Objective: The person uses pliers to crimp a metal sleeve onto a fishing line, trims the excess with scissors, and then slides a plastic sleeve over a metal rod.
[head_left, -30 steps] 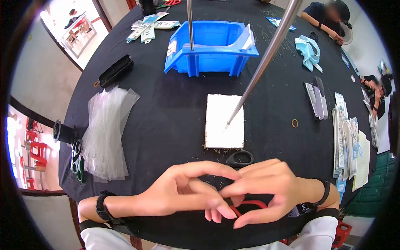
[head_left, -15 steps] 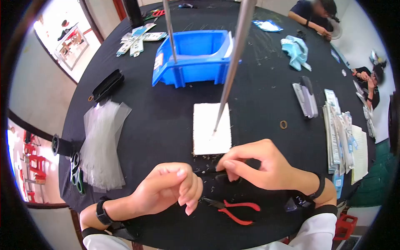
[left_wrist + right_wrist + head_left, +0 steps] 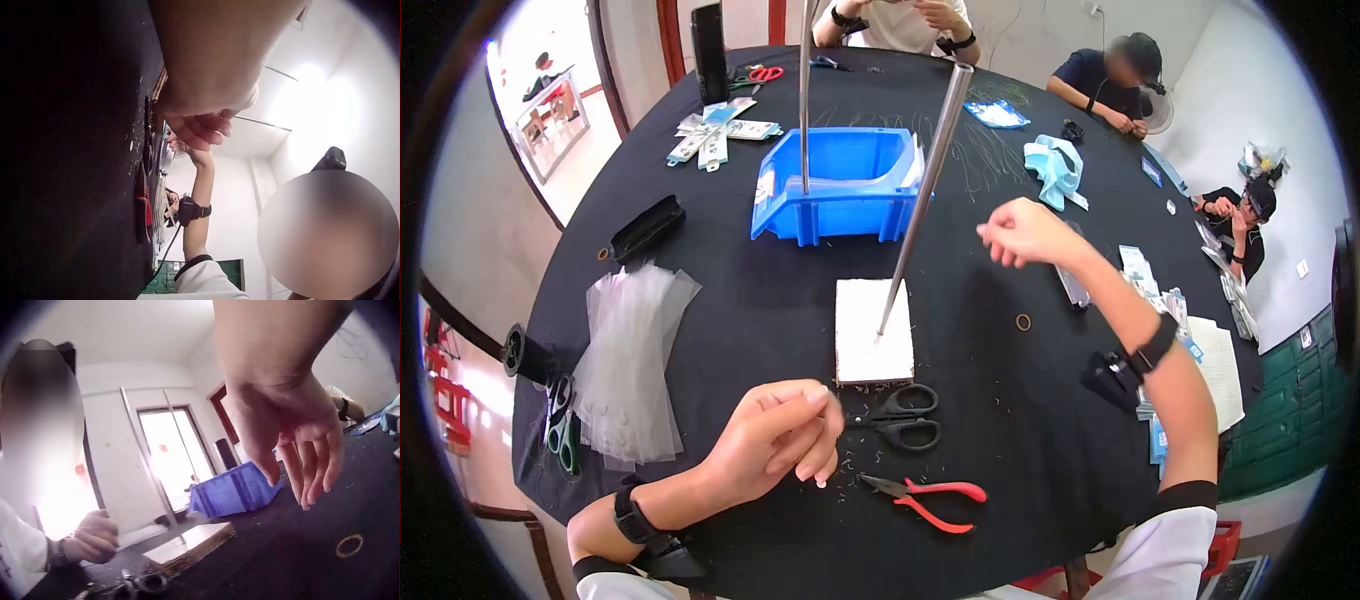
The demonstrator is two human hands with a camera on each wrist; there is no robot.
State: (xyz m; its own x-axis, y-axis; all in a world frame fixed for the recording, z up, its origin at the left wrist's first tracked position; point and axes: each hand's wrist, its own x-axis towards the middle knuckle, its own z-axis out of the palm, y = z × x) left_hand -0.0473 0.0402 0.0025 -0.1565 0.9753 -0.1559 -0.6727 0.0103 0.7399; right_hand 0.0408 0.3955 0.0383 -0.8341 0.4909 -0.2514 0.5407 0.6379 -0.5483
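Note:
My left hand (image 3: 775, 440) hovers above the near part of the black table, fingers loosely bent and the thumb lying near the index finger. No held thing shows in it. To its right lie black-handled scissors (image 3: 920, 432) and, closer to me, red-handled pliers (image 3: 945, 490). My right hand (image 3: 1030, 235) reaches out over the table to the right of the blue bin (image 3: 850, 217). In the right wrist view its fingers (image 3: 306, 481) hang down fairly straight, holding nothing. A white-topped block (image 3: 860, 335) with a metal rod (image 3: 920, 200) stands between the hands.
Clear plastic sleeves (image 3: 630, 370), a spool (image 3: 525, 352) and green-handled scissors (image 3: 562, 440) lie left. A brown ring (image 3: 1024, 322) lies below my right hand; a stapler (image 3: 1072, 288) is partly hidden by that arm. Packets (image 3: 1145, 275) lie right. Other people sit across the table.
My hands were together over the pliers, then parted. The right hand went from beside the block to far forward and right, uncovering the scissors. The left stays near. The head view has tilted up.

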